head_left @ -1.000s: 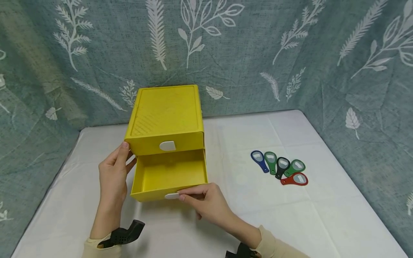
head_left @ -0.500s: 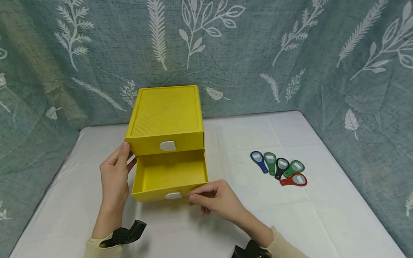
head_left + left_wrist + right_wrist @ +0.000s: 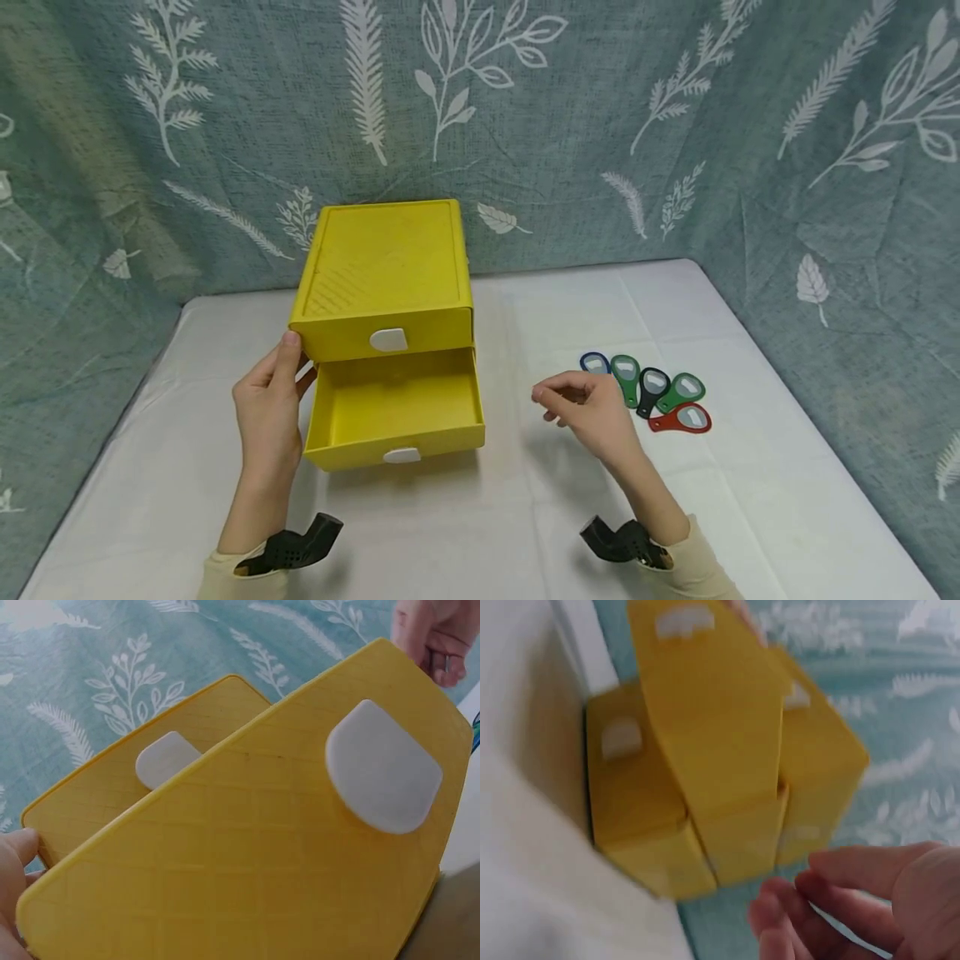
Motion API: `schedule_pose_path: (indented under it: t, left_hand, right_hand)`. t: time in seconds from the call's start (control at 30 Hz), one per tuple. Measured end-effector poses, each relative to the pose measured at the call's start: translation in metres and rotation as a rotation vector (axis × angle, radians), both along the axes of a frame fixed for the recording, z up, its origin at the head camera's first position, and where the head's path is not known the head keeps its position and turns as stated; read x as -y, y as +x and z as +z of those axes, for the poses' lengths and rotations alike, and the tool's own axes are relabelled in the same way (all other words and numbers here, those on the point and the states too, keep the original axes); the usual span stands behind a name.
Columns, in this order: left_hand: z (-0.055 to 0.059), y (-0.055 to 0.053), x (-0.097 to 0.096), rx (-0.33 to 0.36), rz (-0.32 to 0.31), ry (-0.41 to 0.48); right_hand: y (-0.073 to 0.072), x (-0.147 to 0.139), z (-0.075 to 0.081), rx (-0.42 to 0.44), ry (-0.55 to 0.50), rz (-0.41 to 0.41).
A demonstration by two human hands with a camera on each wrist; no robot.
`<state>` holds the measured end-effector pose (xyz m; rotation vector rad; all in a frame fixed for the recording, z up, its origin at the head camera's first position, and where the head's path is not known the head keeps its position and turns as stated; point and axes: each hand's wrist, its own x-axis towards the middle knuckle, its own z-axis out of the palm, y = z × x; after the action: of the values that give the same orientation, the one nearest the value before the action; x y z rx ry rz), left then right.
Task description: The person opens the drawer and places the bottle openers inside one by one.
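A yellow drawer box (image 3: pixel 382 258) stands left of centre in the head view. One drawer (image 3: pixel 442 442) is pulled out below the top one, bare inside, with a white tab on its front. My left hand (image 3: pixel 270 400) holds the box's left side, thumb at the front corner of the upper drawer. My right hand (image 3: pixel 592 408) is off the box with loosely bent fingers and nothing in them. It overlaps the blue bottle opener (image 3: pixel 595 362) in the head view. The right wrist view shows three tiers, the middle drawer (image 3: pixel 712 727) pulled out, beyond the right fingers (image 3: pixel 855 870).
Beside the blue one lie two green bottle openers, one upright (image 3: pixel 626 369) and one slanted (image 3: pixel 686 387), plus a black (image 3: pixel 654 385) and a red one (image 3: pixel 690 418). A white cloth (image 3: pixel 795 500) covers the table. Patterned green curtains (image 3: pixel 555 125) hang around it.
My right hand has let go of the drawer's white tab and moved right toward the bottle openers. The drawer stays pulled out; my left hand keeps its place on the box.
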<state>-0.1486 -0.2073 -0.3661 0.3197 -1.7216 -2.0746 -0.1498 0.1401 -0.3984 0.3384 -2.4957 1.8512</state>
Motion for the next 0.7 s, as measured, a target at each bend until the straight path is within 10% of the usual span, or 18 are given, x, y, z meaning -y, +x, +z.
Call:
schedule_pose_path:
  t: [0.37,0.7]
  left_hand:
    - [0.0,0.0,0.007,0.025,-0.043,0.015]
    - [0.003,0.001,0.015,0.056,-0.09,0.008]
  right_hand:
    - [-0.016,-0.064,-0.024,-0.097,0.214,-0.424]
    - [-0.024,-0.084,-0.042,0.013,0.263,-0.422]
